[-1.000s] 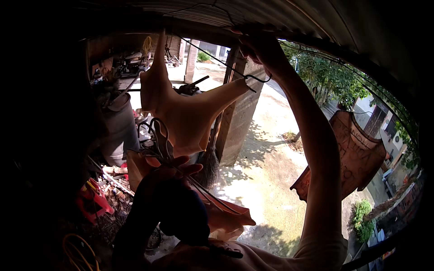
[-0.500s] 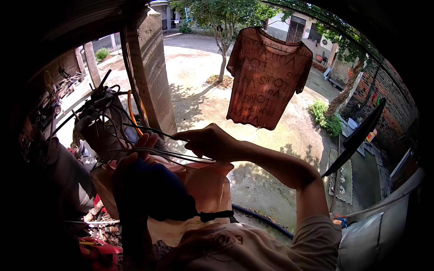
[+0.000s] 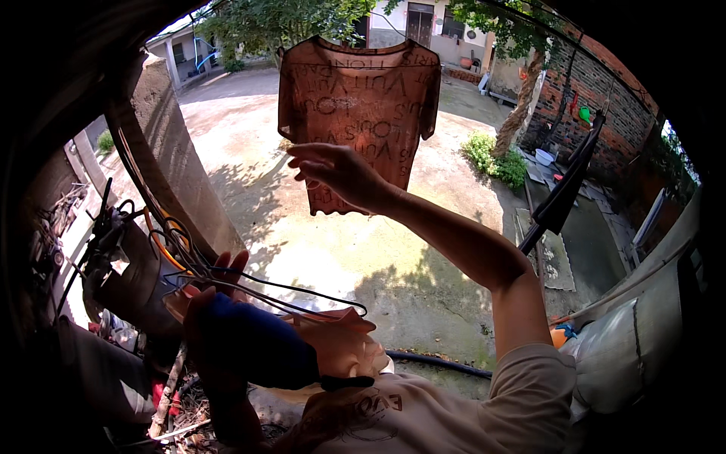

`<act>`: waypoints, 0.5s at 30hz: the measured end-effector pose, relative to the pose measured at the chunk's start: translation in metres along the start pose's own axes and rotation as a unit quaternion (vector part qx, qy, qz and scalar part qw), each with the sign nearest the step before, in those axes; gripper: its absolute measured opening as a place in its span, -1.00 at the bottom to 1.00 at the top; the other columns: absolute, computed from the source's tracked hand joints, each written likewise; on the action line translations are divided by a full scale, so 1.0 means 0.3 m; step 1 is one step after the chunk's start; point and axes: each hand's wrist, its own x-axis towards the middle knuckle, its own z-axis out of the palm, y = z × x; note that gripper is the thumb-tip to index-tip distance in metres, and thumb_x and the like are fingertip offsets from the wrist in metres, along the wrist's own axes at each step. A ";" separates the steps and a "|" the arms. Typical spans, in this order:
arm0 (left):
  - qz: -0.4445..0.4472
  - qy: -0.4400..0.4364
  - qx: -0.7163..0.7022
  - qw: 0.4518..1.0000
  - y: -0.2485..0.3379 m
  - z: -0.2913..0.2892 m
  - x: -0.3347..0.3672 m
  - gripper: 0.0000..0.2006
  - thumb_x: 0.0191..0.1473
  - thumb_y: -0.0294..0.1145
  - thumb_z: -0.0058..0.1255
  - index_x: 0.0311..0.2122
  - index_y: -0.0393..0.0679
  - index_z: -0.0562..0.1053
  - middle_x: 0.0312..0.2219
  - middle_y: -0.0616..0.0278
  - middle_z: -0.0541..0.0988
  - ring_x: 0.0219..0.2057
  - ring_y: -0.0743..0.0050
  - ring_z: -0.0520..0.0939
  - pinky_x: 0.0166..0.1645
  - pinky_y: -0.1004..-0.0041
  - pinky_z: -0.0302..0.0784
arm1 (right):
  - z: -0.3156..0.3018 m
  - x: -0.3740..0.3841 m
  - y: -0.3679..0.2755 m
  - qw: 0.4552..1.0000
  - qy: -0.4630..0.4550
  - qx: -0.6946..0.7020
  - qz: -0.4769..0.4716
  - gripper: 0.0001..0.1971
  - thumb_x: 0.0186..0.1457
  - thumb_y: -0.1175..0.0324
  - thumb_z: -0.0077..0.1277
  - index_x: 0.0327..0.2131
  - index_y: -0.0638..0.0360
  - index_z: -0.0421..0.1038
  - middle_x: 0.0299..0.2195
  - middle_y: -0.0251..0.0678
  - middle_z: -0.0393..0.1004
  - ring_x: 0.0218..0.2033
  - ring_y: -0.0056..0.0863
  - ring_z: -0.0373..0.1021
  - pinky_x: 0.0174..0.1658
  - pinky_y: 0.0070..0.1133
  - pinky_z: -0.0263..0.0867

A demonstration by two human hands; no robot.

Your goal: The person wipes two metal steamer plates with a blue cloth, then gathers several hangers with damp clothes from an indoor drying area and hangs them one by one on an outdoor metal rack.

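My left hand [image 3: 215, 281], partly in deep shadow, is closed around a bunch of thin wire clothes hangers [image 3: 198, 265]. Their dark and pale wires stretch right, past a peach-coloured cloth [image 3: 344, 344]. Over my left forearm lies a dark blue cloth-like thing [image 3: 253, 340]; shadow hides its exact kind. Raised ahead, my right hand [image 3: 336, 172] has its fingers stretched out and nothing visible in them. It overlaps a sheer reddish-brown short-sleeved shirt [image 3: 363, 106] with dark lettering, which hangs in front of me. Whether they touch I cannot tell.
A concrete pillar [image 3: 178, 163] stands at the left, near a cluttered pile of dark gear [image 3: 113, 250]. A folded black umbrella-like thing [image 3: 563, 189] hangs at the right, before a brick wall [image 3: 605, 94]. A dark hose [image 3: 439, 363] crosses the ground.
My right hand has left the hanger wires and risen towards the hanging shirt, its fingers straightening. My view has turned right, so the shirt and pillar sit farther left. My left hand keeps the hangers.
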 end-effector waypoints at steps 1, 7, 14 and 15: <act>0.017 0.012 0.000 1.000 0.002 0.018 0.014 -0.39 0.02 -0.25 -0.20 0.15 -0.39 0.08 0.11 -0.16 0.24 0.06 0.39 0.36 0.11 0.54 0.21 | -0.100 0.085 -0.037 0.999 0.042 -0.003 -0.016 -0.56 0.20 0.27 -0.12 0.08 0.30 0.20 -0.08 -0.12 0.40 -0.12 -0.41 0.42 -0.05 -0.51 0.37; 0.028 0.109 -0.034 0.993 -0.076 0.174 0.106 -0.40 0.00 -0.26 -0.17 0.15 -0.34 0.12 0.08 -0.08 0.30 -0.45 0.64 0.44 -0.32 0.66 0.41 | -0.564 0.664 0.100 0.933 0.301 0.196 0.021 -0.85 0.03 0.39 0.04 -0.35 0.23 0.33 -0.42 -0.35 0.32 -0.38 -0.49 0.33 -0.22 -0.54 0.39; -0.032 0.084 -0.144 0.985 -0.219 0.224 0.244 -0.45 0.02 -0.36 -0.18 0.14 -0.29 0.12 0.10 -0.09 0.27 -0.33 0.47 0.55 -0.20 0.49 0.53 | -0.803 0.994 0.335 0.932 0.239 0.253 0.104 -0.45 -0.06 0.20 0.13 -0.04 0.19 0.15 -0.18 -0.18 0.17 -0.15 -0.31 0.21 -0.22 -0.42 0.22; -0.041 0.081 -0.141 0.986 -0.225 0.230 0.246 -0.46 0.02 -0.37 -0.19 0.14 -0.28 0.12 0.10 -0.08 0.27 -0.33 0.46 0.55 -0.20 0.47 0.53 | -0.784 1.003 0.320 0.933 0.230 0.257 0.102 -0.45 -0.06 0.20 0.13 -0.04 0.19 0.15 -0.18 -0.18 0.17 -0.15 -0.31 0.21 -0.22 -0.42 0.22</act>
